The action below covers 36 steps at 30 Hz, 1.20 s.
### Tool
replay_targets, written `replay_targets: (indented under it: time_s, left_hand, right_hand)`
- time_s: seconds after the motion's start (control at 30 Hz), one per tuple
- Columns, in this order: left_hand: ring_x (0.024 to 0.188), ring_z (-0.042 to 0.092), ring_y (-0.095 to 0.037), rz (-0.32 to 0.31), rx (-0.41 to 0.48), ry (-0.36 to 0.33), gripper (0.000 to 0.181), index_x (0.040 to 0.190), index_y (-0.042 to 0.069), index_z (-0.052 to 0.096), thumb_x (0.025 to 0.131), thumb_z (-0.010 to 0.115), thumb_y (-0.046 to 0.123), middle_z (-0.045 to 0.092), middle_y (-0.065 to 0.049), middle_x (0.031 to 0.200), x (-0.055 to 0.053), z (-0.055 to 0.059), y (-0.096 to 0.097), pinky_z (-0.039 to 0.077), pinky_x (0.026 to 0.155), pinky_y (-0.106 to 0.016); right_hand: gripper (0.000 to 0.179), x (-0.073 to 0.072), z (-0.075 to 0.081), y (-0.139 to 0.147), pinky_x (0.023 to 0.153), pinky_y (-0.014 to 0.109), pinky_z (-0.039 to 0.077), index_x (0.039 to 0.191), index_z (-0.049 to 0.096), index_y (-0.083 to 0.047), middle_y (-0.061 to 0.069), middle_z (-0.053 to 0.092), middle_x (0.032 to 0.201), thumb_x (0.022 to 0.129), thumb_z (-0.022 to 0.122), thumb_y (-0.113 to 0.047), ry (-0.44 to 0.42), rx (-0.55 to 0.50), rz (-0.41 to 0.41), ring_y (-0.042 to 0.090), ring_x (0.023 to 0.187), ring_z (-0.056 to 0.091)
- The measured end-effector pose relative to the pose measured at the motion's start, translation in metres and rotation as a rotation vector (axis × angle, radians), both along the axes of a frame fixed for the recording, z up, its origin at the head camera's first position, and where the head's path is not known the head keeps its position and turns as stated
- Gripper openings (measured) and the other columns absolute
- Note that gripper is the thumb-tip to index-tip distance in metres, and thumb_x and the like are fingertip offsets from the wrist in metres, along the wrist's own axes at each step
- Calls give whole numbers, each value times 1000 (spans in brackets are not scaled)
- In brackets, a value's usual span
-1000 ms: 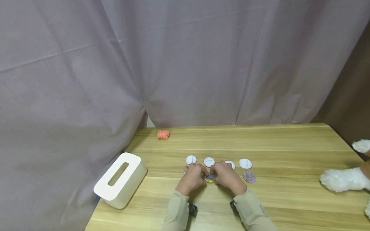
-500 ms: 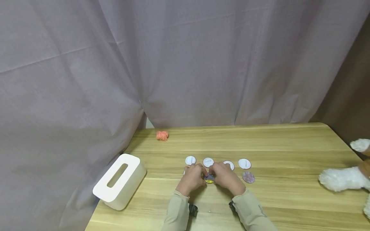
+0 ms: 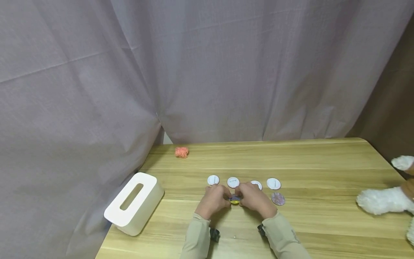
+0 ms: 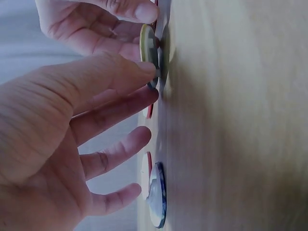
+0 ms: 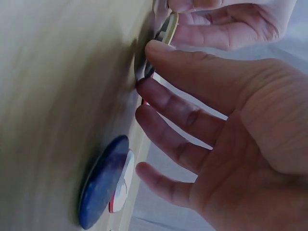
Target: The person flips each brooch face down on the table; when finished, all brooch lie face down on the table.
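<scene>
My left hand [image 3: 213, 200] and right hand [image 3: 253, 198] hold one round pin badge [image 3: 235, 200] between them, low over the table. Yellow and purple show on its face in the head view. Thumb and forefinger of the left hand pinch the badge [image 4: 147, 45] by one side in the left wrist view. On the opposite side the right thumb and forefinger pinch the badge [image 5: 166, 32], which is tilted off the wood. The other fingers of both hands are spread. A purple badge [image 3: 278, 199] lies right of my right hand; another badge [image 4: 157, 196] lies near my left little finger.
Behind the hands, white-backed badges [image 3: 233, 182] lie in a row, pin side up. A white tissue box [image 3: 135, 203] stands at left. Pink yarn [image 3: 182, 152] lies near the table's back edge. A white and brown plush toy [image 3: 385, 201] is at right.
The badge between the hands has tilted, so its face looks narrower in the head view. Both hands stay almost in place around it. The head view has shifted slightly.
</scene>
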<state>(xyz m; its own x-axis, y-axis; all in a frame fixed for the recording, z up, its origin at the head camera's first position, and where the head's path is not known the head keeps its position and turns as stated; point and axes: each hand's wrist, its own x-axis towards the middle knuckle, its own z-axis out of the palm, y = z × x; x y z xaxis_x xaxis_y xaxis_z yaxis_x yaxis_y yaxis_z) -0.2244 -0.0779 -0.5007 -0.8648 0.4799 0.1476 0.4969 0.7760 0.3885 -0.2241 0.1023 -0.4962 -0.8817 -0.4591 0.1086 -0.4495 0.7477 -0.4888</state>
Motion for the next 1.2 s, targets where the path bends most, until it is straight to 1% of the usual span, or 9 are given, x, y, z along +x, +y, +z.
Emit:
replay_targets:
  time_s: [0.1,0.2,0.37,0.53,0.7,0.8,0.9,1.03,1.2]
  left_hand:
    - [78,62,-4,-5,5,-6,14,82,17,80,70,85,11,74,13,80,0,1,-1,43,81,-44]
    - [78,63,-4,-7,-1,-9,12,82,18,81,72,84,11,75,13,79,0,1,-2,43,81,-43]
    - [77,65,-5,-18,-6,31,11,81,19,81,72,83,13,75,13,80,-2,1,-4,48,76,-33]
    - [70,63,-2,-20,41,42,9,78,18,81,74,82,10,74,12,76,-4,1,-5,47,67,-22]
    - [69,62,-3,-23,74,59,7,78,17,80,78,80,10,73,12,76,-4,1,-6,48,69,-22]
    - [68,61,-3,-22,80,84,8,77,17,80,78,79,9,73,12,75,-3,2,-6,48,69,-24]
    - [66,59,-3,-12,77,100,9,75,18,79,78,79,9,72,13,72,-3,4,-7,47,66,-24]
    - [62,56,-2,6,61,103,10,72,18,77,79,79,10,70,13,69,-4,5,-6,45,62,-22]
    - [60,54,-1,13,60,84,11,74,16,76,77,78,5,70,12,68,-3,5,-5,45,60,-20]
  right_hand:
    - [25,1,2,2,64,36,45,72,67,-12,-5,62,71,65,78,9,-22,-2,3,13,66,50]
    - [21,1,4,4,65,37,47,73,69,-11,-4,65,73,68,78,7,-11,-6,26,12,67,53]
    - [16,0,6,6,68,37,50,76,71,-10,-2,69,77,70,78,3,19,-25,46,13,71,59]
    - [15,-1,6,7,72,39,53,78,71,-9,-2,69,78,73,76,4,17,-51,35,16,74,63]
    - [14,-1,5,7,70,37,53,78,71,-8,0,70,79,75,72,7,36,-71,44,17,74,63]
    - [16,-1,4,7,69,36,52,75,69,-7,0,69,76,75,69,9,56,-88,45,15,72,61]
    - [20,-1,5,7,66,34,49,73,67,-9,-4,63,72,75,68,11,61,-105,40,13,68,55]
    - [22,-1,6,6,63,32,44,72,64,-10,-6,56,68,73,66,12,54,-115,41,11,65,48]
    - [21,0,7,5,62,30,44,74,64,-9,-6,55,67,72,66,13,38,-109,50,10,64,47]
